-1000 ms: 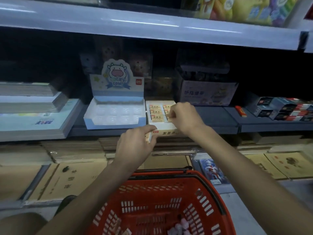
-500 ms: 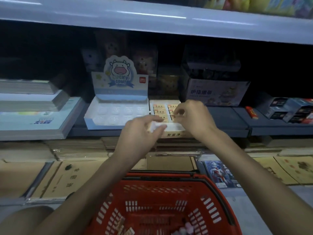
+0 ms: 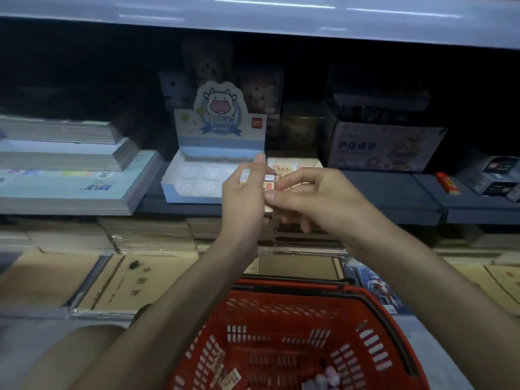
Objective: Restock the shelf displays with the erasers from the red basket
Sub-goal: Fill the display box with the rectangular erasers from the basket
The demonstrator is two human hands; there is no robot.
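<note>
- single head-worn wide-angle cam, facing forward and tilted down at the store shelf (image 3: pixel 394 194)
- close up: forearms (image 3: pixel 168 319) fill the bottom corners, red basket (image 3: pixel 281 305) sits right below the lens
- upper shelf board (image 3: pixel 253 18) runs across the top edge

The left forearm (image 3: pixel 174 305) and right forearm (image 3: pixel 416 277) are bare.

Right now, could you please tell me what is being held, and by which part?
The left hand pinches a white eraser around its middle; whether the right hand has a grip on its end cannot be told.
</note>
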